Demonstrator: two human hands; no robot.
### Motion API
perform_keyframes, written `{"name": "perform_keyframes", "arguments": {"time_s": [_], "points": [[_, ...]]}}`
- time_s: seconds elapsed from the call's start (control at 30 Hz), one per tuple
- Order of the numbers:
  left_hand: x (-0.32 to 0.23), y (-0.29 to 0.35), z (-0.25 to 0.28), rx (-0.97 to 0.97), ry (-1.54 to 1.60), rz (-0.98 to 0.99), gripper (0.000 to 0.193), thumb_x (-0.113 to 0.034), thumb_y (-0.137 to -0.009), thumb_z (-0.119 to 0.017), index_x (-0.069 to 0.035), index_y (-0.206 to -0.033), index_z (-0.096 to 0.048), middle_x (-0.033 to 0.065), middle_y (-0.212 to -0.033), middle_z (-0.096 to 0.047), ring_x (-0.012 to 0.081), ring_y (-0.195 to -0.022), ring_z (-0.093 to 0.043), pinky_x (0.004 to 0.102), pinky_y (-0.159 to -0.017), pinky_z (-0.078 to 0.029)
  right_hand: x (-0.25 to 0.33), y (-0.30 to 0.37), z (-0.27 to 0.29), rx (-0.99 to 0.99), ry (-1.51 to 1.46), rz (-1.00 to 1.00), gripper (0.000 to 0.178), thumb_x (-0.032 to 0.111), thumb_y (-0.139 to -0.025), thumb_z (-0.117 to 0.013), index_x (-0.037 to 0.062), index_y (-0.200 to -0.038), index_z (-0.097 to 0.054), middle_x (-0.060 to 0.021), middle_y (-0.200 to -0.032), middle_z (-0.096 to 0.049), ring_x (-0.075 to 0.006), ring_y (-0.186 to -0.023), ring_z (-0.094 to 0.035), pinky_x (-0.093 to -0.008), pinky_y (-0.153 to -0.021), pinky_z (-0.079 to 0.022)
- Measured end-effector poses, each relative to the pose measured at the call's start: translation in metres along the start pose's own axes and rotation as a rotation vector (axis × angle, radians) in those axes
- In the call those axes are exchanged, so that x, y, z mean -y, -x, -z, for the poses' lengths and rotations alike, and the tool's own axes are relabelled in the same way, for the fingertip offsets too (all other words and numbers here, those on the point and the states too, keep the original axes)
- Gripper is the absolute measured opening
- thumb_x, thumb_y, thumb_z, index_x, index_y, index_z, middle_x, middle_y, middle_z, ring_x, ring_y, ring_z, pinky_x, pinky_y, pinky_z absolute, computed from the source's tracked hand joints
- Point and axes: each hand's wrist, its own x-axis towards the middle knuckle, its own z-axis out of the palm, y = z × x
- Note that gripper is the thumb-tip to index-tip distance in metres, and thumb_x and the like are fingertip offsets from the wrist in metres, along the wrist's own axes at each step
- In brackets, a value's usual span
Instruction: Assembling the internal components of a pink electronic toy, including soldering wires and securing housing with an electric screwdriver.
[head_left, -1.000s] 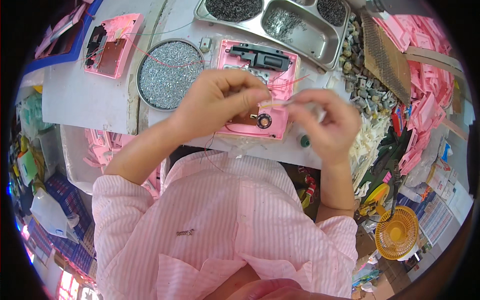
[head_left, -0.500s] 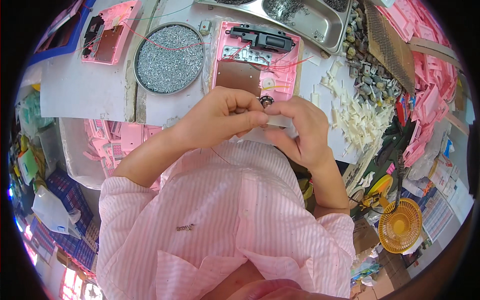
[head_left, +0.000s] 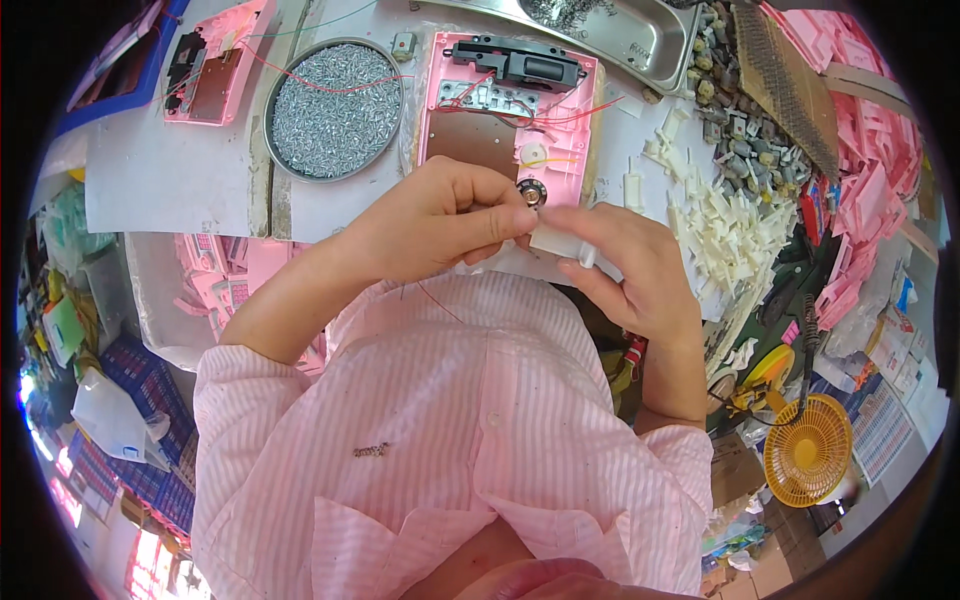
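A pink plastic housing (head_left: 560, 190) lies in front of me on the table. It holds a black plastic module (head_left: 520, 66), a metal plate, a brown board (head_left: 470, 140) and thin red wires. At its near end sits a small round black speaker-like part (head_left: 531, 192). My left hand (head_left: 455, 220) is closed in a pinch beside that round part; what its fingertips grip is too small to make out. My right hand (head_left: 640, 265) is closed with a small white plastic piece (head_left: 587, 255) between thumb and fingers, its index fingertip close to my left fingertips.
A round metal tray of small screws (head_left: 335, 110) and a second pink housing (head_left: 222, 65) stand to the left. Loose white plastic parts (head_left: 725, 240), small grey motors (head_left: 745, 145) and pink shells (head_left: 875, 160) are heaped on the right. At the back is a steel tray (head_left: 640, 45) with springs.
My right hand has shifted right and slightly nearer me, and the white piece now shows between its thumb and fingers. My left hand stays pinched in nearly the same place.
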Motion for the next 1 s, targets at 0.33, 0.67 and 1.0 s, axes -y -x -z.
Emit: {"name": "perform_keyframes", "arguments": {"time_s": [0.33,0.67,1.0], "points": [[-0.011,-0.045,0.009,-0.36,-1.181,-0.454,0.018,-0.021,-0.088,-0.069,-0.004,-0.093,-0.069,0.0053,-0.065,-0.059,0.0183,-0.058,-0.059,0.0332,-0.056,-0.048,-0.044,0.033,-0.015,-0.594,-1.224,-0.241,0.045,0.025,-0.088,-0.079,0.0014,-0.121,-0.06,-0.0099,-0.117,-0.063,-0.0183,-0.105,-0.06,-0.0358,-0.091,-0.05],[0.014,-0.028,0.009,-0.375,-0.979,-0.68,0.01,-0.002,-0.082,-0.07,-0.003,-0.091,-0.065,0.0079,-0.071,-0.061,0.0235,-0.061,-0.06,0.0344,-0.054,-0.047,-0.041,0.029,0.002,-0.49,-0.235,-0.315,0.03,0.005,-0.079,-0.08,0.0011,-0.108,-0.071,-0.0061,-0.108,-0.064,-0.0165,-0.095,-0.058,-0.03,-0.08,-0.046],[0.031,-0.025,0.011,-0.459,-1.033,-0.848,0.017,-0.002,-0.077,-0.073,-0.005,-0.092,-0.065,0.0074,-0.074,-0.061,0.0253,-0.065,-0.062,0.0371,-0.057,-0.049,-0.029,-0.023,0.004,-0.223,0.605,0.051,0.031,0.009,-0.065,-0.079,0.0111,-0.095,-0.071,-0.0018,-0.096,-0.064,-0.0259,-0.094,-0.056,-0.0365,-0.078,-0.049]]}}
